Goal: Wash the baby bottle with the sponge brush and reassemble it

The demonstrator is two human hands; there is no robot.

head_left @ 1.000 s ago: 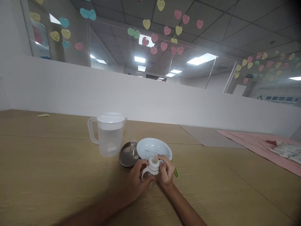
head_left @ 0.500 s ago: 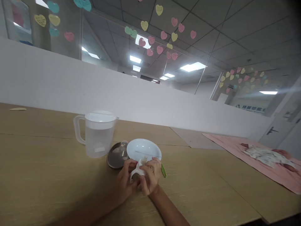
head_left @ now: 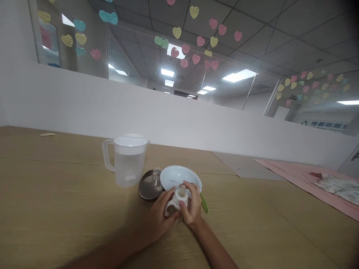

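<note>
Between my hands is a white baby bottle top (head_left: pixel 177 200) with a curved side handle and a clear teat (head_left: pixel 182 191) pointing up. My left hand (head_left: pixel 161 218) is closed around its left side, by the handle. My right hand (head_left: pixel 194 205) grips the right side, with its thumb on the front of the collar and fingers behind the teat. Whether a bottle body is below is hidden by my hands. Just behind stand a white bowl (head_left: pixel 171 172) with a thin stick in it and a dark round dish (head_left: pixel 146 192) with a clear dome cap (head_left: pixel 156 175).
A clear pitcher (head_left: pixel 129 166) with a white lid stands left of the dish. A green strip-shaped handle (head_left: pixel 205 203) lies right of the bowl. On the far right, a pink cloth (head_left: pixel 297 177) carries a patterned white bundle (head_left: pixel 338 186). A white wall (head_left: pixel 168 121) bounds the table.
The view has swung left, so things appear further right. The bottle top has turned more upright in my hands, and my right fingers have shifted around it. Both hands keep hold.
</note>
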